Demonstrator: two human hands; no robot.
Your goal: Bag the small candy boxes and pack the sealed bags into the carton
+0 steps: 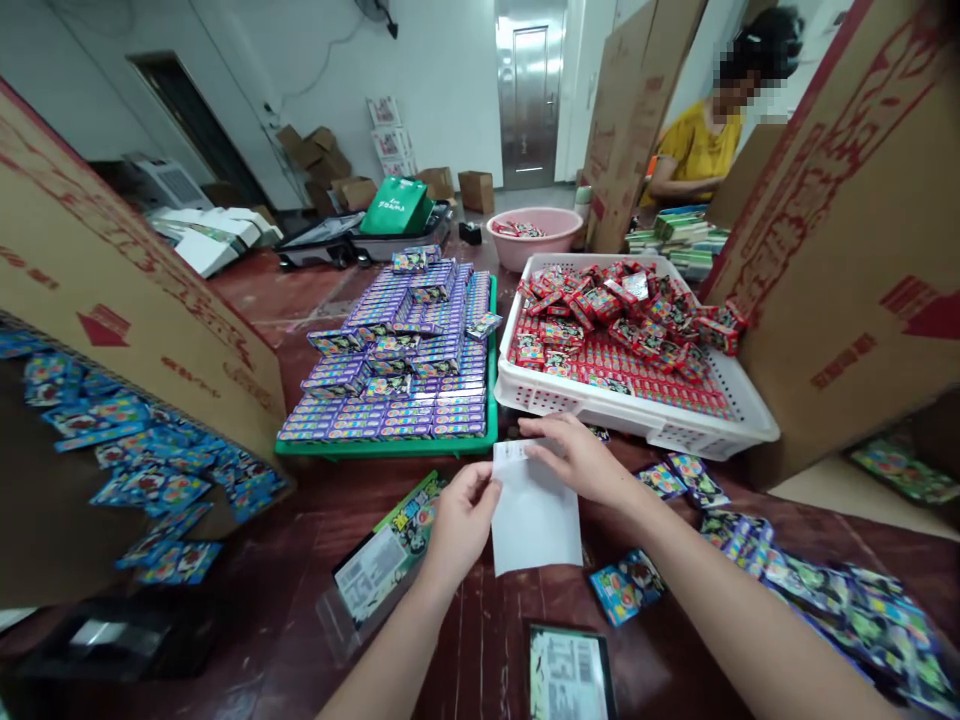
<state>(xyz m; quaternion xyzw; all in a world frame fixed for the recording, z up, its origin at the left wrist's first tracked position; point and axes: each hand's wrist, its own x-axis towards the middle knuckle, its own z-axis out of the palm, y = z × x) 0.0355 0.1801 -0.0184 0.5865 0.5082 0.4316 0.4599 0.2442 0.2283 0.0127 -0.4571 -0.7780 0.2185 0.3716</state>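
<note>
My left hand (461, 520) pinches the left edge of a white plastic pouch (534, 515) held just above the dark red table. My right hand (577, 455) grips the pouch's top edge, fingers curled over it. Directly beyond the hands a green tray (390, 447) holds rows of purple packets (409, 350). To its right stands a white perforated basket (637, 415) filled with red packets (622, 320). A printed card in a clear sleeve (382, 560) lies just left of my left hand.
Blue packets (150, 470) spill from a tilted cardboard box (112, 290) at left. Green packets (855, 600) lie at right beside another cardboard box (847, 250). A pink basin (534, 238) sits behind the basket. A person in a yellow top (697, 150) works at the far right.
</note>
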